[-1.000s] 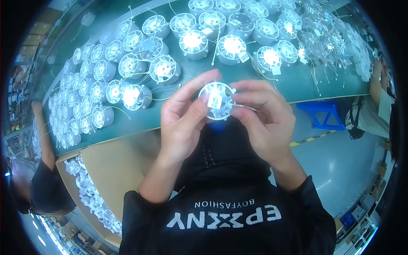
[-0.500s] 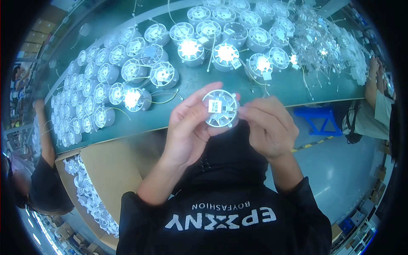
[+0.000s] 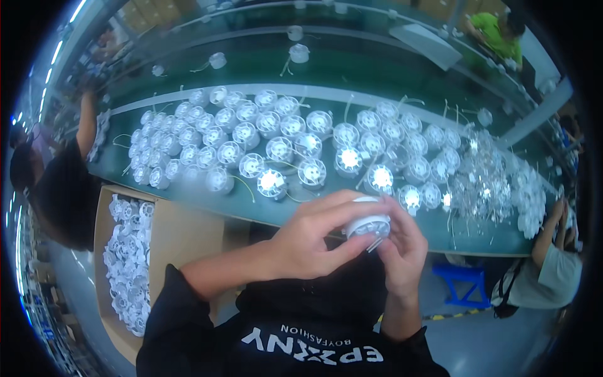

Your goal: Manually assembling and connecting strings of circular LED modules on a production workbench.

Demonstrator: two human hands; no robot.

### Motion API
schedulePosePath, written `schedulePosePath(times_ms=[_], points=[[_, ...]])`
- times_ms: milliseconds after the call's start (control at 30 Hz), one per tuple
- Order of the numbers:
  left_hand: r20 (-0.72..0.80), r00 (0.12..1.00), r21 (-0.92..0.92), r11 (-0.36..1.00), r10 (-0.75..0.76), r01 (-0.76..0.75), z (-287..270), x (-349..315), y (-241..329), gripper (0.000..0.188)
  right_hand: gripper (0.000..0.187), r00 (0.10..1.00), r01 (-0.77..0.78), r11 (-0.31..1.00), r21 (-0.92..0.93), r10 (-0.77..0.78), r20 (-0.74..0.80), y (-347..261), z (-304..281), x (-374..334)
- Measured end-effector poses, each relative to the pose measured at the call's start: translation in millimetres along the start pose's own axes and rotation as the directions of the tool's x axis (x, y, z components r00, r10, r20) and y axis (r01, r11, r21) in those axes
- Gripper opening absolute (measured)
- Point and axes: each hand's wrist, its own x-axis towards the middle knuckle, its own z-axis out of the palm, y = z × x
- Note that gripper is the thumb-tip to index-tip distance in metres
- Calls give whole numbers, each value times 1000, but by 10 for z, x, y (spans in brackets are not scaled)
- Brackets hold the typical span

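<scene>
A round white plastic housing (image 3: 367, 226) is held between both hands in front of my chest, turned partly on its side. Two short thin prongs or wires stick out at its lower edge; I cannot tell which. My left hand (image 3: 312, 237) is closed round its left side, thumb below and fingers over the top. Against the right side press the fingers and thumb of my right hand (image 3: 405, 242). Fingers cover much of the housing. Just beyond my hands, similar round housings with spoked faces (image 3: 312, 171) stand on the green table (image 3: 402, 235), several shining brightly.
Clear plastic and shiny metal parts (image 3: 480, 179) are heaped at the table's right. An open cardboard box (image 3: 182, 251) of white plastic parts (image 3: 129, 264) stands at left. Co-workers sit at left (image 3: 59, 195) and right (image 3: 540, 276). A conveyor belt (image 3: 352, 63) carries spaced housings beyond.
The view has tilted up, showing more of the far belt. My hands have turned the housing from spoked face up onto its side, and my right hand has gone from pinching its edge to gripping it.
</scene>
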Motion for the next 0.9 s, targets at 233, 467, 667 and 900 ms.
schedulePosePath(times_ms=[233,467,667,900], points=[[236,957,83,985,-167,151,-436,506,-64,44,63,985,58,996,-64,-68,-157,164,134,316],[-184,960,-93,976,-210,196,-1776,1538,-757,42,43,895,331,753,-568,-441,-64,436,66,293],[-510,740,375,661,-439,650,-3738,1463,-2186,40,29,876,444,349,-825,-362,318,870,-119,63],[-58,970,991,107,-238,85,-4857,2103,-2630,53,29,911,334,61,-941,-276,306,846,-37,93]])
